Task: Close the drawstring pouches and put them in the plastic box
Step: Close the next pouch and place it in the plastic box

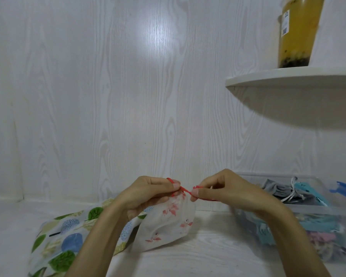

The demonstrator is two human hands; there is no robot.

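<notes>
Left hand [148,193] and right hand [220,189] each pinch the red drawstring [185,191] of the flamingo pouch [168,224] at 6 o'clock, apparently mid-tightening; a slipping cord could leave its mouth open before the plastic box [300,212] at 4 o'clock.

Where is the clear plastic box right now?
In the head view the plastic box sits on the table at the right, just beyond the right hand and below the wall shelf, with closed pouches already inside.
</notes>
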